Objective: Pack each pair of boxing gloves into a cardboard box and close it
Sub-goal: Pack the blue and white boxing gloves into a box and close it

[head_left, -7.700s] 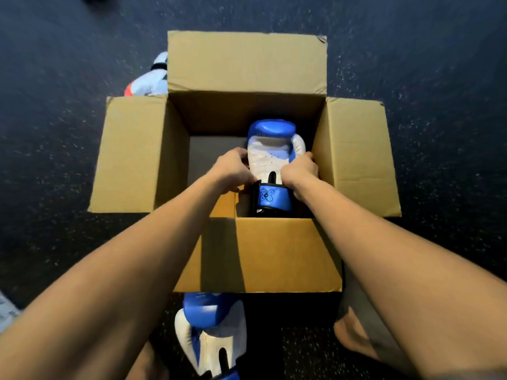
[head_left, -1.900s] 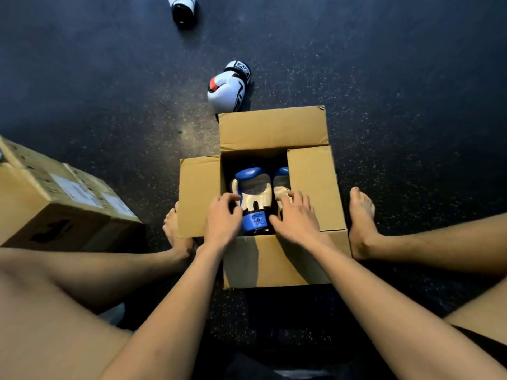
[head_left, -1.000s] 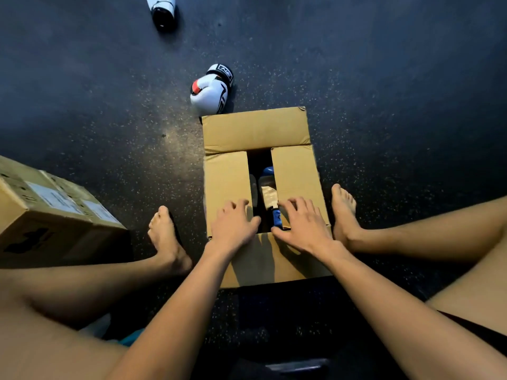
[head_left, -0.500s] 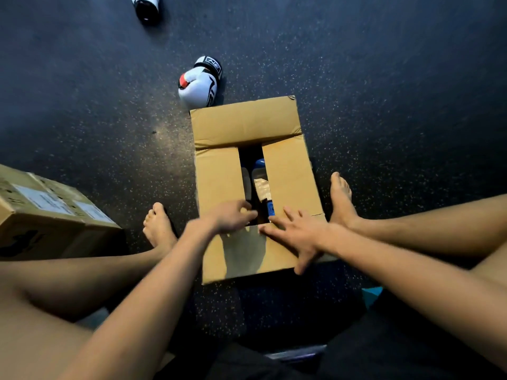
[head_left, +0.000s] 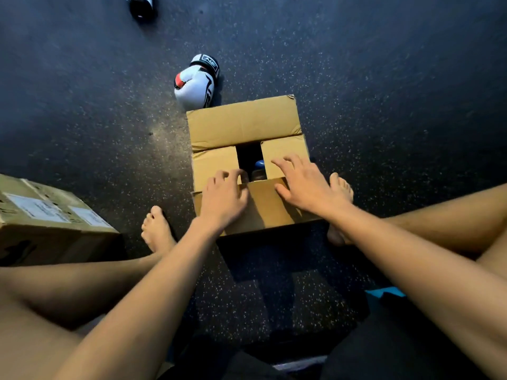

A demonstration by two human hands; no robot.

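Dark speckled floor (head_left: 384,78) all round, and dead centre of the frame sits the cardboard box (head_left: 274,218), partly folded shut. Left side flap (head_left: 214,163) and right side flap (head_left: 285,148) are both down across the top. There's a dark gap between them, and in that gap you catch the rounded top of a blue glove (head_left: 259,163) inside. Far flap (head_left: 244,122) lies tipped back, open, towards the top of the frame. Near flap (head_left: 263,197) is up against the lower edge of the opening, and both hands are on it. The left hand (head_left: 223,197) hooks curled fingers over its top edge. The right hand (head_left: 304,185) is wide, fingers spread, fingertips on the right side flap. Bare feet flank the box: left foot (head_left: 157,230) at its lower left, right foot (head_left: 341,187) against its right side. Just past the box's upper-left corner, a white glove (head_left: 196,82) with a black cuff lies on the floor. Another glove (head_left: 141,5) is cut off by the top edge, well apart. At the left edge sits a second box (head_left: 46,223), closed, white labels on top.
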